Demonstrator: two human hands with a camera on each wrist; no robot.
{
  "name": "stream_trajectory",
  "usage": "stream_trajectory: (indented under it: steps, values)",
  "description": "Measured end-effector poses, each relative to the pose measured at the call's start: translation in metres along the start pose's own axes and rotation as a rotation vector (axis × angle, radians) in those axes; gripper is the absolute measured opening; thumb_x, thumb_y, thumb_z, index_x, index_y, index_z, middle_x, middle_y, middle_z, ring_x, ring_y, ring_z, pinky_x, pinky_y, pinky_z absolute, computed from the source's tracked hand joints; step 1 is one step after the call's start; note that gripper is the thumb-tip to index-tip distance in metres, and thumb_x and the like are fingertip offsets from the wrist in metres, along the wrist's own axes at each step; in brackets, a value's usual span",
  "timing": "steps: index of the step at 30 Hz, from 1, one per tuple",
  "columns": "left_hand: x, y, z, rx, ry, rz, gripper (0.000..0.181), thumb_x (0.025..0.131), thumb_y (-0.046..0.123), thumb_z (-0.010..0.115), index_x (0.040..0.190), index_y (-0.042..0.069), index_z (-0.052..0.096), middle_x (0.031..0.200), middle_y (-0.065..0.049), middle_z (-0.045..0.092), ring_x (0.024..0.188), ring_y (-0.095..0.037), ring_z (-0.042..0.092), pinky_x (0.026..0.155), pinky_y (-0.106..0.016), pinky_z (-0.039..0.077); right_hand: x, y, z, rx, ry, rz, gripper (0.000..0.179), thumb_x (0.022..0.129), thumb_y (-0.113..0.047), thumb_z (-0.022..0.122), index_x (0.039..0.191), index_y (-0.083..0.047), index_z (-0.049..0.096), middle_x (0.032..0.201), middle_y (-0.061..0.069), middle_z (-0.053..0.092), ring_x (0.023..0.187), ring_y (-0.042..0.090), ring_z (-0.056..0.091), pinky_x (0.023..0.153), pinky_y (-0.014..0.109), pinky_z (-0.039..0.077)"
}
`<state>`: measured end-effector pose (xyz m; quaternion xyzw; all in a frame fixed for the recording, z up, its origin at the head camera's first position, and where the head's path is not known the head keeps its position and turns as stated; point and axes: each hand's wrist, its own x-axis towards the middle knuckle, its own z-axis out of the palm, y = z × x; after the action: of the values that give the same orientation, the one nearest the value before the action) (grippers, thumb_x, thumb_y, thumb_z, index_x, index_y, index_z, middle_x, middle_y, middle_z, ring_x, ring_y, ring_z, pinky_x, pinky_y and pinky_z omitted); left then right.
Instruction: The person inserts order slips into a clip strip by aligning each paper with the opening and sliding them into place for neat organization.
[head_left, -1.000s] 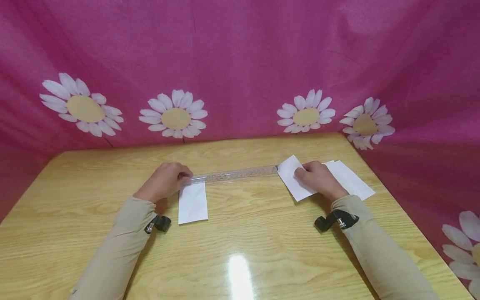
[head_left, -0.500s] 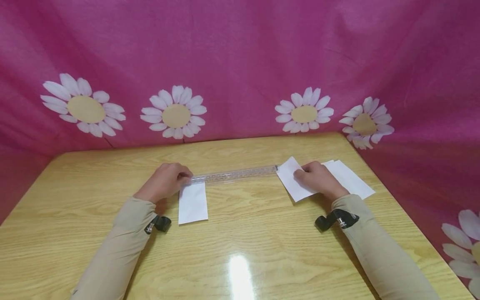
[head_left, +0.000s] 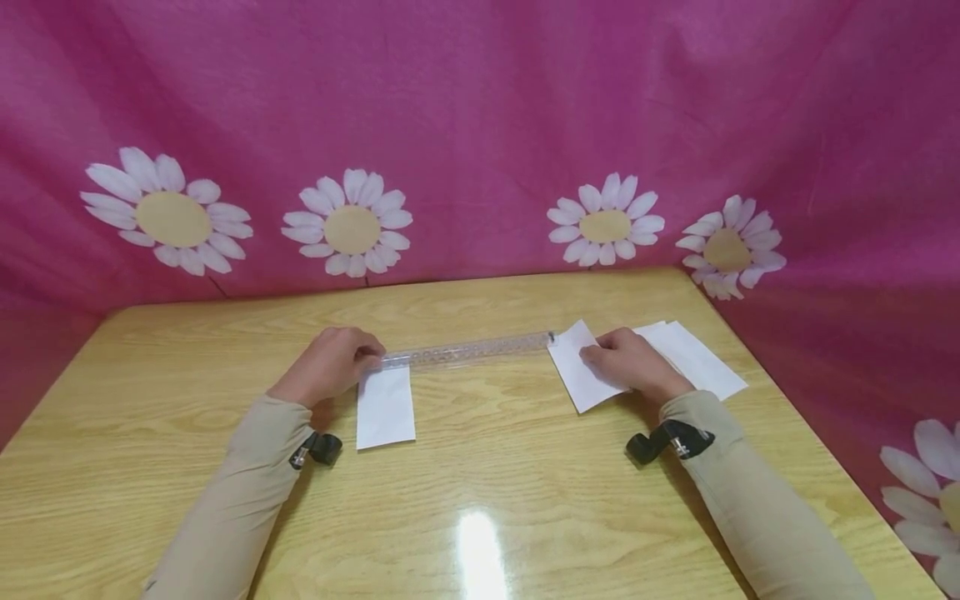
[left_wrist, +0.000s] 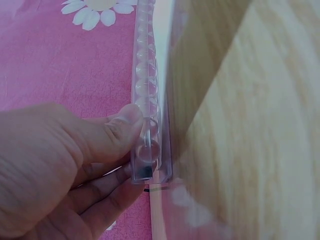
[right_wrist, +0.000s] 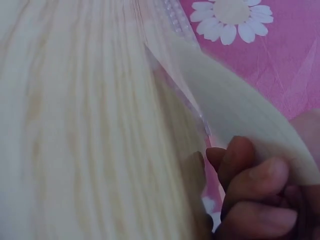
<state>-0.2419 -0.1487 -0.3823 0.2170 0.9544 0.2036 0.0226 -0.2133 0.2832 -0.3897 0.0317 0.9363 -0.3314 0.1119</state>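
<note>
A long, slim, clear plastic strip point(head_left: 480, 350) with a row of round, clear bubble shapes lies across the table. My left hand point(head_left: 330, 362) pinches its left end between thumb and fingers; the left wrist view shows the thumb point(left_wrist: 117, 132) on the bubbles at that end. A white paper card point(head_left: 386, 408) reaches out from beneath the left end towards me. My right hand point(head_left: 633, 362) holds another white paper card point(head_left: 583, 371), thumb on top. That card's left corner is at the strip's dark right end. In the right wrist view the card point(right_wrist: 235, 105) bends upward above curled fingers point(right_wrist: 260, 185).
More white paper cards point(head_left: 697, 358) lie overlapped on the right, partly behind the right hand. A pink curtain point(head_left: 480, 133) with white daisies hangs behind the wooden table point(head_left: 450, 483) and along its sides.
My right hand has shifted slightly left and towards me with its paper card. The left hand, the clear strip and the card beneath it stay put.
</note>
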Motion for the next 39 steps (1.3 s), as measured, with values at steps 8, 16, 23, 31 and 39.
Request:
stream_trajectory:
  steps: [8, 16, 23, 31, 39]
  values:
    - [0.004, -0.004, -0.003, -0.001, 0.0, 0.023, 0.019, 0.097, 0.008, 0.07, 0.114, 0.005, 0.078, 0.114, -0.016, 0.078, 0.105, -0.03, 0.07, 0.098, -0.051, 0.057, -0.001, -0.006, 0.003, 0.025, -0.004, 0.018, 0.039, 0.103, -0.03, 0.053, 0.111, 0.003, 0.073, 0.087, 0.008, 0.061, 0.078, 0.021, 0.057, 0.067, 0.027, 0.046]
    - [0.004, -0.004, -0.003, -0.001, 0.002, 0.023, 0.019, 0.097, 0.009, 0.07, 0.113, 0.005, 0.078, 0.113, -0.015, 0.078, 0.104, -0.03, 0.069, 0.098, -0.051, 0.057, 0.0, -0.007, 0.006, -0.01, 0.013, 0.031, 0.042, 0.103, -0.033, 0.055, 0.118, 0.003, 0.071, 0.096, 0.012, 0.064, 0.086, 0.023, 0.057, 0.073, 0.027, 0.044]
    - [0.004, -0.004, -0.004, 0.004, 0.009, 0.039, 0.018, 0.097, 0.007, 0.07, 0.112, 0.004, 0.079, 0.112, -0.015, 0.078, 0.103, -0.03, 0.07, 0.097, -0.05, 0.057, 0.002, -0.007, 0.006, -0.015, 0.002, 0.023, 0.046, 0.103, -0.033, 0.053, 0.127, 0.004, 0.069, 0.105, 0.015, 0.067, 0.093, 0.025, 0.059, 0.079, 0.028, 0.046]
    - [0.004, -0.004, -0.005, 0.01, 0.005, 0.036, 0.018, 0.097, 0.007, 0.07, 0.112, 0.005, 0.079, 0.111, -0.015, 0.078, 0.103, -0.029, 0.07, 0.096, -0.05, 0.057, 0.0, -0.011, 0.008, -0.003, 0.01, 0.005, 0.04, 0.102, -0.031, 0.053, 0.116, 0.001, 0.073, 0.096, 0.012, 0.064, 0.088, 0.023, 0.058, 0.076, 0.028, 0.046]
    - [0.005, -0.004, -0.004, 0.015, 0.007, 0.045, 0.018, 0.097, 0.006, 0.07, 0.111, 0.004, 0.079, 0.111, -0.015, 0.078, 0.1, -0.028, 0.07, 0.095, -0.049, 0.058, 0.0, -0.008, 0.01, 0.057, 0.007, -0.023, 0.033, 0.099, -0.025, 0.053, 0.102, -0.001, 0.075, 0.082, 0.005, 0.062, 0.077, 0.018, 0.057, 0.068, 0.027, 0.047]
